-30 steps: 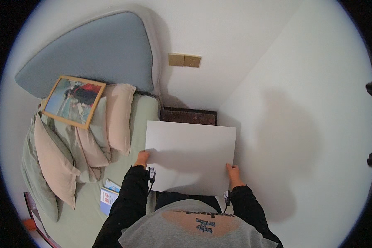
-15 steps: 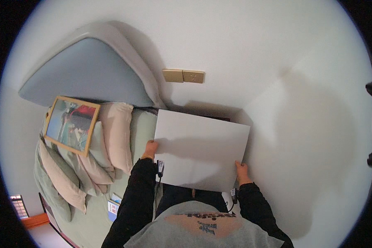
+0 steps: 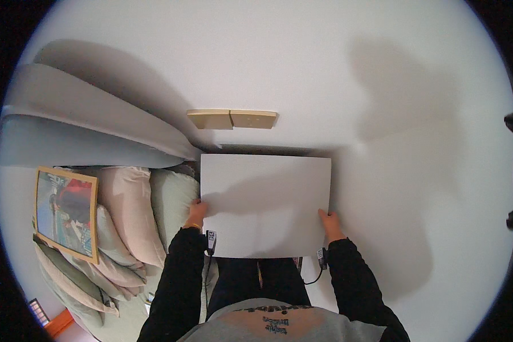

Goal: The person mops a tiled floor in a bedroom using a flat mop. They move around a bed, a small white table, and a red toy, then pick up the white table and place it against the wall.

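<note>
Between my hands is a flat white rectangular panel [image 3: 265,194], its broad plain face turned up toward me. My left hand [image 3: 197,213] grips the panel's left edge, the thumb lying on the face and the other fingers out of sight beneath. On the opposite edge, my right hand [image 3: 330,223] holds on in the same way. The panel sits level in front of my waist, its far edge close to the wall. Whatever lies below the panel is hidden by it, apart from a dark strip along the far edge.
To the left is a bed with a blue-grey headboard [image 3: 85,141] and several pink and green pillows [image 3: 128,208]. A wood-framed picture [image 3: 67,214] leans on them. Two gold wall plates [image 3: 232,119] are fixed on the white wall [image 3: 302,62] ahead; another wall stretch is at right.
The panel has turned from a slant to nearly square with the wall, both hands staying on its edges. My view has shifted, so the headboard and picture appear further left.
</note>
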Motion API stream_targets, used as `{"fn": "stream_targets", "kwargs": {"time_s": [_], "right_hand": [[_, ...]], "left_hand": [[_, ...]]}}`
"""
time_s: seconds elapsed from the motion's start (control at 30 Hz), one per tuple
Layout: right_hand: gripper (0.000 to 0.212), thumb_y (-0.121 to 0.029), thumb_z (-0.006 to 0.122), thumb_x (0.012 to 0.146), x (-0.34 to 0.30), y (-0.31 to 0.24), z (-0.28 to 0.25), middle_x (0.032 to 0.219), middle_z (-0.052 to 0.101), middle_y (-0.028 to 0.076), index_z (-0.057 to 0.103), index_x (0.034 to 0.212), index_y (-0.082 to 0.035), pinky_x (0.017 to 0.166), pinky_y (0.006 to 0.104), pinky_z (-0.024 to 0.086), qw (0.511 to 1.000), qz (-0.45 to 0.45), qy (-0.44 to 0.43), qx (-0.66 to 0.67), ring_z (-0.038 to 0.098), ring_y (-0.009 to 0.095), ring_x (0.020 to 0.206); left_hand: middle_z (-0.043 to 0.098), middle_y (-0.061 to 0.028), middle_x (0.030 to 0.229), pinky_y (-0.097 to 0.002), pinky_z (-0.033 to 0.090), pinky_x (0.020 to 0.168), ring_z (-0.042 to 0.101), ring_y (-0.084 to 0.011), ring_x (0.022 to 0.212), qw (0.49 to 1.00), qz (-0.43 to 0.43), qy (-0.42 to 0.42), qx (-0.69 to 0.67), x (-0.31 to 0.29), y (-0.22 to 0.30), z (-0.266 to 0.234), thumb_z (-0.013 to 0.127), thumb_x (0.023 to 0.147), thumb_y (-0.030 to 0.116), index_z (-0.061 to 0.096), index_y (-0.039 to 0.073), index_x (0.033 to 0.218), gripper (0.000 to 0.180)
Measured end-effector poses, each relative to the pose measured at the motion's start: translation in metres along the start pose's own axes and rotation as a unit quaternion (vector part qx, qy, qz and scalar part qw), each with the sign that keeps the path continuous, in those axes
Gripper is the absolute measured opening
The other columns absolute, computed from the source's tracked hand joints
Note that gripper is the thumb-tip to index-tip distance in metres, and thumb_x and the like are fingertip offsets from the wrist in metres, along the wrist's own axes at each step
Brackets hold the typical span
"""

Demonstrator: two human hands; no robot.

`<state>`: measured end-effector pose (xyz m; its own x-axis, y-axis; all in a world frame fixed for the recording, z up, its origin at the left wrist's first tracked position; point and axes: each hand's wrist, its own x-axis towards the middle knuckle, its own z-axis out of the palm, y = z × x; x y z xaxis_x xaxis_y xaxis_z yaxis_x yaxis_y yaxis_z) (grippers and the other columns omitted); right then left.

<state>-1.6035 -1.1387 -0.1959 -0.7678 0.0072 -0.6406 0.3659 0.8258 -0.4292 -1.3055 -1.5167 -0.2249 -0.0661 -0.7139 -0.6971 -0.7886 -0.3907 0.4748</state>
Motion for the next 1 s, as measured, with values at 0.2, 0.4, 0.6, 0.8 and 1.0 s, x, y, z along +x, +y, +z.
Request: {"fn": "stream_targets", "kwargs": {"time_s": [0.2,0.4,0.6,0.8,1.0], "right_hand": [[0.070,-0.043,0.065,0.072,0.023,0.000,0.019,0.103,0.056,0.020,0.048,0.111,0.012,0.076,0.0364,0.046,0.996,0.055,-0.057,0.050,0.056,0.026,0.090],[0.069,-0.046,0.062,0.074,0.042,0.000,0.037,0.100,0.057,0.020,0.049,0.110,0.011,0.072,0.0351,0.046,1.000,0.009,0.004,-0.024,0.057,0.025,0.086],[0.072,-0.044,0.067,0.070,0.060,0.000,0.044,0.105,0.055,0.022,0.047,0.112,0.012,0.076,0.0359,0.046,0.998,0.027,-0.033,0.046,0.056,0.029,0.091],[0.067,-0.043,0.068,0.069,0.065,-0.005,0.051,0.100,0.058,0.019,0.051,0.107,0.010,0.070,0.0368,0.047,0.999,0.011,0.018,-0.044,0.058,0.027,0.085],[0.060,-0.039,0.069,0.069,0.071,0.001,0.056,0.089,0.060,0.019,0.053,0.101,0.009,0.066,0.0378,0.047,0.999,-0.010,0.002,-0.033,0.059,0.027,0.079]], "left_hand": [[0.061,-0.0176,0.099,-0.0337,0.044,0.080,0.058,-0.0263,0.093,0.995,0.021,0.001,-0.098,0.013,0.006,0.015,0.051,0.071,0.017,0.058,-0.002,0.105,0.040],[0.061,-0.0194,0.101,-0.0340,0.044,0.081,0.058,-0.0296,0.094,0.998,0.042,-0.014,-0.050,0.051,-0.003,0.029,0.052,0.073,0.020,0.057,-0.001,0.108,0.041],[0.061,-0.0188,0.099,-0.0339,0.044,0.081,0.058,-0.0298,0.093,0.998,0.027,-0.017,-0.045,0.057,-0.005,0.031,0.054,0.073,0.022,0.054,0.000,0.111,0.044],[0.059,-0.0184,0.105,-0.0325,0.043,0.085,0.056,-0.0292,0.100,0.999,-0.017,-0.011,-0.040,0.060,-0.008,0.029,0.053,0.071,0.021,0.053,0.001,0.112,0.046],[0.052,-0.0198,0.118,-0.0333,0.039,0.092,0.049,-0.0305,0.111,0.997,0.012,-0.059,0.047,0.052,0.000,0.025,0.054,0.072,0.026,0.043,0.001,0.125,0.060]]}}
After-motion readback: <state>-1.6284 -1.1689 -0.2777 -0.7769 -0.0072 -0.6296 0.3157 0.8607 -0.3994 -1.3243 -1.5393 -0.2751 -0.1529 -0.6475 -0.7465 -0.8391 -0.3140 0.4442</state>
